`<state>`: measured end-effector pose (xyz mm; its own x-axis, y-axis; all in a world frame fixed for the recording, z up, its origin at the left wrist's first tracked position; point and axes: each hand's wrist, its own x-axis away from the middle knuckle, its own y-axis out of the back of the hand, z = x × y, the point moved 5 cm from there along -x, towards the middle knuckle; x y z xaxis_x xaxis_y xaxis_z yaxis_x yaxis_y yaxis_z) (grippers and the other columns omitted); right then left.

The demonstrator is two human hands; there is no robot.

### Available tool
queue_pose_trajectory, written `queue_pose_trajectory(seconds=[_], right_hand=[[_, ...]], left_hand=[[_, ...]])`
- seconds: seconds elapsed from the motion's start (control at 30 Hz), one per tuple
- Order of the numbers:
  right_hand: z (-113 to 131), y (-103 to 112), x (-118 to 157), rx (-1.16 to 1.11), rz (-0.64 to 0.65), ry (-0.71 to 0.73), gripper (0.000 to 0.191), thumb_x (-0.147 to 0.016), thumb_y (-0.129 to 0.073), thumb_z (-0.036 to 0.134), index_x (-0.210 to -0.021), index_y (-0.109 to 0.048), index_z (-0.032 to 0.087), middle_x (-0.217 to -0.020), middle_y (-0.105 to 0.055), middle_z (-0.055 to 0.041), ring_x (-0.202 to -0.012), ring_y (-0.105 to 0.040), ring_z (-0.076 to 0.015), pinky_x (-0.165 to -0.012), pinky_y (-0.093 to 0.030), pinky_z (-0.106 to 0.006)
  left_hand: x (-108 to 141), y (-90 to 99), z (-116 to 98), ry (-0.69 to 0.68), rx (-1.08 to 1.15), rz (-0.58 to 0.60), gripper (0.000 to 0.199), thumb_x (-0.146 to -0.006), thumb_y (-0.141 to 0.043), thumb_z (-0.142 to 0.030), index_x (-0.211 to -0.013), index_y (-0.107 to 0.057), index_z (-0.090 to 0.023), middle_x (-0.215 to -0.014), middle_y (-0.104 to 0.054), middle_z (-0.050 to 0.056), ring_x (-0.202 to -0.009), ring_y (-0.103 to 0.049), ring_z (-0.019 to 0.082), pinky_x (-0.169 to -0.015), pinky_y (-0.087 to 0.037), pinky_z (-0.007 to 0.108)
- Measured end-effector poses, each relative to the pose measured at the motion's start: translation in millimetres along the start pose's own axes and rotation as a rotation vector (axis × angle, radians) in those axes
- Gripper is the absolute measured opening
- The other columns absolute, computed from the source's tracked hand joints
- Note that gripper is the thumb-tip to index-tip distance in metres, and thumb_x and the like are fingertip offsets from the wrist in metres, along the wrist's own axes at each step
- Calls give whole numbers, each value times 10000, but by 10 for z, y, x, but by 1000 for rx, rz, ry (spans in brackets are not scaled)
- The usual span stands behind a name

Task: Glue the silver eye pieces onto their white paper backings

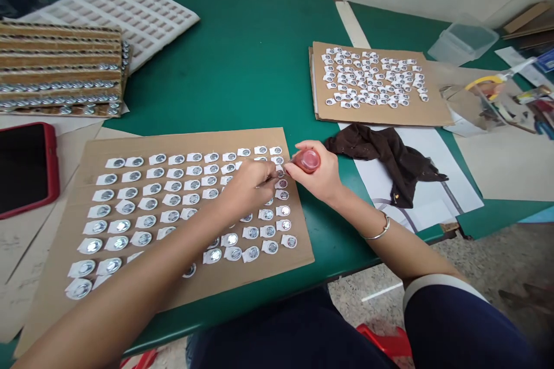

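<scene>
The right hand (318,173) wraps the red bottle (308,160) at the card's (298,256) right edge, probably light, squeezable, best held mid-body; the left hand's (251,184) grip is unclear.

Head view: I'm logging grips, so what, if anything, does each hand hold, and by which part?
The right hand holds a reddish bottle-like object around its body. Whether the left hand holds anything cannot be told.
</scene>
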<state>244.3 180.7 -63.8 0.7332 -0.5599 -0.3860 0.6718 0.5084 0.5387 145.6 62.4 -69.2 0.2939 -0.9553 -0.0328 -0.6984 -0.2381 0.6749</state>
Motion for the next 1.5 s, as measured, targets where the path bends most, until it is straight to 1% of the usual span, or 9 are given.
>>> queue_pose_trajectory(seconds=[0.17, 0.43, 0.53, 0.7, 0.9, 1.1, 1.23, 1.33, 1.5], right_hand=[[-52, 53, 164, -21, -87, -94, 365, -657, -712, 382, -941, -564, 205, -875, -661, -37, -800, -634, -188, -755, -508, -360], [23, 177, 189, -99, -269, -42, 233, -698, -689, 328, -852, -565, 204, -829, -655, -32, -745, -623, -170, -710, -519, -337], [7, 181, 200, -133, -277, -74, 226, -711, -679, 344, -848, -572, 198, -819, -653, -37, -728, -623, -169, -685, -527, -334], [-156, 172, 206, -300, -276, -194, 257, -732, -652, 390, -864, -565, 188, -830, -631, -48, -689, -634, -173, -487, -505, -266], [-277, 341, 123, -513, -389, -220, 267, -773, -599, 415, -874, -524, 179, -816, -603, -42, -589, -638, -168, -352, -417, -224], [-306, 590, 74, -618, -516, -219, 230, -784, -585, 389, -836, -529, 172, -742, -612, -21, -505, -598, -144, -337, -403, -234], [-322, 758, 74, -636, -597, -181, 222, -767, -603, 379, -816, -554, 168, -728, -619, -27, -483, -580, -147, -322, -388, -245], [-296, 844, 78, -665, -629, -155, 221, -763, -607, 376, -817, -558, 167, -714, -616, -29, -478, -577, -149, -321, -380, -244], [-200, 908, 94, -683, -622, -111, 228, -760, -611, 385, -821, -569, 169, -723, -616, -34, -480, -578, -149, -310, -375, -245]], left_hand=[[-46, 32, 121, 94, 106, -12, 128, -751, -543, -204, -645, -577, -140, -592, -562, 2, -536, -471, 95, -499, -321, 224], [-56, -10, 232, 178, 190, -17, 130, -730, -578, -251, -667, -610, -141, -619, -592, 12, -543, -505, 99, -498, -369, 217], [-68, 8, 222, 175, 227, -17, 126, -729, -577, -239, -663, -618, -141, -653, -606, 25, -564, -515, 100, -501, -374, 219], [-83, 69, 233, 241, 280, 14, 116, -721, -595, -234, -653, -609, -142, -669, -603, 28, -559, -501, 96, -492, -372, 220], [-77, 316, 185, 238, 249, -82, 164, -758, -610, -302, -745, -597, -138, -707, -602, 31, -611, -518, 116, -531, -383, 237], [-181, 388, -25, 64, -36, 56, 362, -929, -292, -393, -825, -537, -147, -734, -558, 35, -633, -488, 133, -590, -363, 271], [-327, 181, -30, -49, -273, 277, 221, -877, -397, -265, -863, -596, -172, -803, -605, 51, -721, -523, 162, -639, -364, 276], [-396, 24, 51, -48, -379, 414, 245, -834, -447, -215, -994, -632, -221, -867, -635, 46, -810, -555, 175, -703, -384, 278], [-435, -70, 101, 8, -447, 435, 275, -840, -436, -223, -1013, -649, -225, -871, -644, 61, -850, -572, 195, -744, -405, 290]])
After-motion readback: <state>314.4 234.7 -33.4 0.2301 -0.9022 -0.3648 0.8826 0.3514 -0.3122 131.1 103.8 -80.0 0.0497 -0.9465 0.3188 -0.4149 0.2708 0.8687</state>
